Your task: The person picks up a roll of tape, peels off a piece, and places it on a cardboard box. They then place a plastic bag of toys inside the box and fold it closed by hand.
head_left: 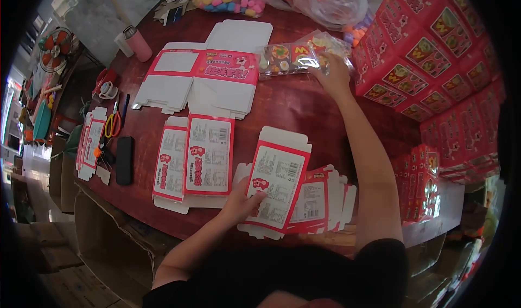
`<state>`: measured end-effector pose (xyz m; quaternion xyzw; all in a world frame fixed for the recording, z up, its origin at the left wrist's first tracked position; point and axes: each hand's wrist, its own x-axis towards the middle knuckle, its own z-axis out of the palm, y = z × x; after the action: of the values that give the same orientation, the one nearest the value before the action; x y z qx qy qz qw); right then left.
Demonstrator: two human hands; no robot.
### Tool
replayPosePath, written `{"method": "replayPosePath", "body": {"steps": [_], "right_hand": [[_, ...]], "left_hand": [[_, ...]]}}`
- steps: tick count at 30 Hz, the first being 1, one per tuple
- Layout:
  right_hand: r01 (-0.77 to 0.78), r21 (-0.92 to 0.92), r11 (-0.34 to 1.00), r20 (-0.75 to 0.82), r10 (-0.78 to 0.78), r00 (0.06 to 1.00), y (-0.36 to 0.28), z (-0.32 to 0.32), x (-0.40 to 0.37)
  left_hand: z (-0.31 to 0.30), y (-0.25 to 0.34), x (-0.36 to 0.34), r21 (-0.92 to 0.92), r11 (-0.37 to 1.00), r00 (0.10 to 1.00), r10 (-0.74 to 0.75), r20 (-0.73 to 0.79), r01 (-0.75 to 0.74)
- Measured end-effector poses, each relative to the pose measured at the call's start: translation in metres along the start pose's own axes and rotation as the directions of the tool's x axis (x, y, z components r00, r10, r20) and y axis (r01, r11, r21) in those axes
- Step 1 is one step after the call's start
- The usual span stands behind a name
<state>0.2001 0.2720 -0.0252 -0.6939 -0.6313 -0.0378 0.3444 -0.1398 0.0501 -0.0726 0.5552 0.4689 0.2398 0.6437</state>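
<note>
My left hand (240, 202) grips a pink-and-white carton (275, 180) by its left edge, with the thumb across its printed face. The carton is tilted, its white end flap pointing away from me. Beneath and to its right lie several flattened cartons (315, 199), fanned out. Farther off, my right hand (335, 72) reaches over clear plastic packets (285, 58) with colourful food pictures, and its bent fingers grip the near packet's right end. Part of that grip is hidden by the hand itself.
Unfolded cartons (230, 64) and two printed cartons (209, 156) lie mid-table. Left are scissors (113, 123), a black case (125, 160) and a pink bottle (138, 45). Stacked pink boxes (429, 47) rise at right. A bag of coloured pieces (230, 1) sits behind.
</note>
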Motion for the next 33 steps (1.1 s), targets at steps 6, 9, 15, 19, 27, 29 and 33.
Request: {"method": "replayPosePath", "body": {"steps": [6,9,15,19,27,29,33], "right_hand": [[-0.414,-0.4,0.817,0.175,0.512,0.841,0.023,0.025,0.064],[-0.353,-0.462,0.813,0.367,0.538,0.759,0.054,0.034,0.075],[-0.229,-0.452,0.862,0.42,0.433,0.797,0.034,0.007,0.05],[-0.254,-0.414,0.874,0.443,0.437,0.783,0.039,0.003,0.009],[-0.075,-0.412,0.908,0.428,0.266,0.864,-0.027,-0.05,-0.087],[0.012,-0.311,0.95,0.417,0.125,0.9,-0.019,-0.042,-0.107],[0.042,-0.022,0.999,0.403,-0.029,0.915,-0.034,-0.039,-0.133]], "left_hand": [[-0.001,-0.002,0.001,-0.046,0.994,0.995,-0.096,0.034,0.097],[-0.004,-0.006,0.004,-0.038,0.996,0.995,-0.084,0.057,0.086],[-0.003,0.0,0.003,-0.067,0.993,0.993,-0.091,0.069,0.096],[-0.002,-0.004,0.004,-0.081,0.996,0.997,-0.042,0.072,0.047],[0.0,-0.015,0.004,0.05,0.997,0.998,0.062,0.023,-0.063],[-0.001,-0.009,0.004,0.1,0.994,0.999,0.051,0.019,-0.053],[0.001,-0.002,0.001,0.086,0.994,0.998,0.066,0.019,-0.067]]}}
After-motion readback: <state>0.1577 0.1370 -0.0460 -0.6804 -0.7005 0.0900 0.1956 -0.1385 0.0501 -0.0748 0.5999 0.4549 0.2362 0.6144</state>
